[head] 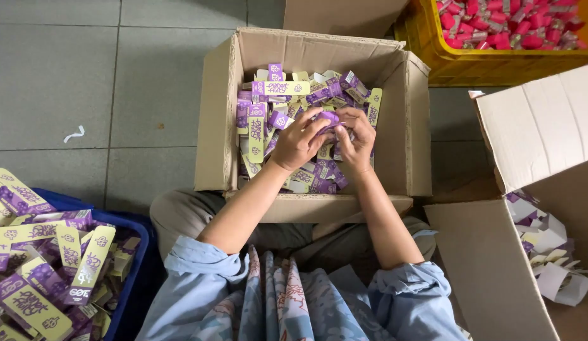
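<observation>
Blue sleeves [205, 265] fill the bottom of the head view, pushed up above the elbows, and both bare forearms reach forward over the knees into an open cardboard box [218, 113] on the tiled floor [66, 76]. Left hand [298, 140] and right hand [356, 134] meet right over the middle of that box, fingers curled in close around one small purple carton [330, 117], pinched between them, touching both hands; whether it is being folded or closed up I cannot tell from here. Beneath them lies a deep heap of purple-and-cream cartons [278, 95], jumbled every which way, so the box looks well filled but not topped off. Down at the left, a blue crate [139, 265] holds a pile of flat carton blanks [47, 271], plenty of them lying unfolded, so by my reckoning a good share of the work is left. Off to the right, a second cardboard box [496, 265] lies open with a few pale and purple pieces [546, 246] inside. Top right, a yellow crate [433, 44] sits packed with small red and pink items [509, 25], well apart from the hands.
</observation>
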